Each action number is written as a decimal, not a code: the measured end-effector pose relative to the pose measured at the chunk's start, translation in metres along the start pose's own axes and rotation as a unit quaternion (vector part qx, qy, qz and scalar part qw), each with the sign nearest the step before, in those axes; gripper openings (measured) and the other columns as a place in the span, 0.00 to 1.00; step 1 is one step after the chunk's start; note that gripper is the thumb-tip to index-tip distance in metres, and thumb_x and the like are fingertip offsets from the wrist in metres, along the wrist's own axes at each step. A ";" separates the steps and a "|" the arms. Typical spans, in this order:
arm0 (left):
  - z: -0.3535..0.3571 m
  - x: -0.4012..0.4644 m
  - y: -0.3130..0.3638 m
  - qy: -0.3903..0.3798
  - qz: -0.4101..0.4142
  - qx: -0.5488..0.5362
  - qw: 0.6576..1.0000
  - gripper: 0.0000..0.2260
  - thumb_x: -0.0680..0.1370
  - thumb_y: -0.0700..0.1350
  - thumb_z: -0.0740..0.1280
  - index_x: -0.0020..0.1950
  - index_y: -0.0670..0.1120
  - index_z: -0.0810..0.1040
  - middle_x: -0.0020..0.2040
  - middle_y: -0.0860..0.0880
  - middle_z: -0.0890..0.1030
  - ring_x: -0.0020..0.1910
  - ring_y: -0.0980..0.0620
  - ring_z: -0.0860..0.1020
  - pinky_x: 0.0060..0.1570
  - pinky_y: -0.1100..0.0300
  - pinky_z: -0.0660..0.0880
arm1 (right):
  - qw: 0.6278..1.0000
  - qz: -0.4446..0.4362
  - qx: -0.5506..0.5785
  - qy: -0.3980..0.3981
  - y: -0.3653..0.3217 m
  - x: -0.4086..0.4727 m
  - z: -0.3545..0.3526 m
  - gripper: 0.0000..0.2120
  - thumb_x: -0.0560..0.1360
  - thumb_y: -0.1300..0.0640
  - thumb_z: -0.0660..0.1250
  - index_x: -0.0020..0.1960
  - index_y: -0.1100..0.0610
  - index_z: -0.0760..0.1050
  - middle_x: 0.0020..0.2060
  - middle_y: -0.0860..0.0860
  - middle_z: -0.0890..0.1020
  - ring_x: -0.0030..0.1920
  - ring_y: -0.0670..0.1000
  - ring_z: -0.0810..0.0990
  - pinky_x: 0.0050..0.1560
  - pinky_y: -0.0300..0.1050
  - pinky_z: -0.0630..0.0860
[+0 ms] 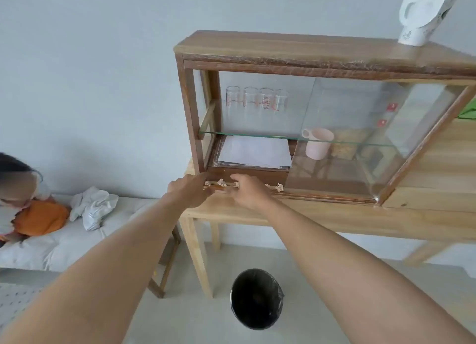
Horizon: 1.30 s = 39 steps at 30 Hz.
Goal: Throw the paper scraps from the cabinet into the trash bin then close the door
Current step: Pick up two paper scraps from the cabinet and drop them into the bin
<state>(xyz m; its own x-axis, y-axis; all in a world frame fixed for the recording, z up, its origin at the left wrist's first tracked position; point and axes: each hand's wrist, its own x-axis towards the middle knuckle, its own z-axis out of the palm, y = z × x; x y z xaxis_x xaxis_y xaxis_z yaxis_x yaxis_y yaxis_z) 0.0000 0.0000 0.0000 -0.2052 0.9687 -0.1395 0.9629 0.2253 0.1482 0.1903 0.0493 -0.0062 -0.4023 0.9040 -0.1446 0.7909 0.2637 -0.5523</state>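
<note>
Our left hand (189, 190) and right hand (247, 191) reach side by side to the near bottom rail of the cabinet (322, 57), at its open left half. The left hand's fingers curl over the rail's left end; we cannot tell whether they grip anything. The right hand is narrowly closed, its fingertips pinching down at the rail, though what they hold is hidden.

The paper scraps (221, 182) lie crumpled in the rail's groove: one small wad sits between the two hands, nearly touching both, and another wad (279, 187) lies just right of the right hand. Nothing stands between the hands and these scraps.

The sliding glass door (360, 142) is pushed to the right half, leaving the left side open. Behind the rail, on the cabinet floor, lies a stack of white sheets (255, 150). A pink mug (318, 144) stands behind the glass to the right, and clear glasses (257, 101) line the glass shelf (244, 134) above. A white kettle (419, 19) stands on the cabinet's top at the far right.

The cabinet rests on a wooden table (334, 217). On the floor below, nearly under the right forearm, stands the black-lined trash bin (256, 298), open. To the left is a bed (51, 243) with a rumpled white cloth (94, 208), and another person (31, 209) at the left edge.
</note>
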 end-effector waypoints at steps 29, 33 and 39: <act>0.053 -0.049 0.005 0.125 0.027 -0.068 0.989 0.11 0.84 0.57 0.61 0.60 0.61 0.82 0.47 0.51 0.86 0.46 0.42 0.81 0.45 0.51 0.79 | 0.989 0.047 0.055 0.132 0.046 -0.060 0.023 0.13 0.81 0.46 0.66 0.60 0.41 0.86 0.48 0.44 0.89 0.52 0.56 0.87 0.47 0.47 0.78; 0.070 -0.079 0.019 0.108 0.064 -0.090 0.988 0.11 0.84 0.56 0.61 0.59 0.59 0.83 0.46 0.52 0.86 0.45 0.44 0.82 0.42 0.51 0.80 | 0.985 0.081 0.062 0.139 0.075 -0.110 0.029 0.13 0.82 0.48 0.65 0.59 0.44 0.87 0.37 0.47 0.88 0.44 0.56 0.86 0.46 0.49 0.82; 0.142 -0.110 0.039 0.046 0.090 -0.090 0.991 0.11 0.83 0.56 0.62 0.58 0.59 0.83 0.48 0.53 0.86 0.45 0.45 0.81 0.39 0.54 0.75 | 0.977 0.153 0.075 0.128 0.135 -0.164 0.072 0.14 0.83 0.42 0.65 0.60 0.42 0.86 0.40 0.43 0.83 0.44 0.53 0.83 0.43 0.45 0.72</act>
<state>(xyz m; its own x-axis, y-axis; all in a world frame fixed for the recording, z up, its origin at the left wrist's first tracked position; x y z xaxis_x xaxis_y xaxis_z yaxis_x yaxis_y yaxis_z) 0.0845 -0.1121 -0.1176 -0.0556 0.9984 -0.0054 0.9405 0.0542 0.3355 0.3292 -0.0874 -0.1162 -0.0138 0.9923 -0.1230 0.7715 -0.0677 -0.6327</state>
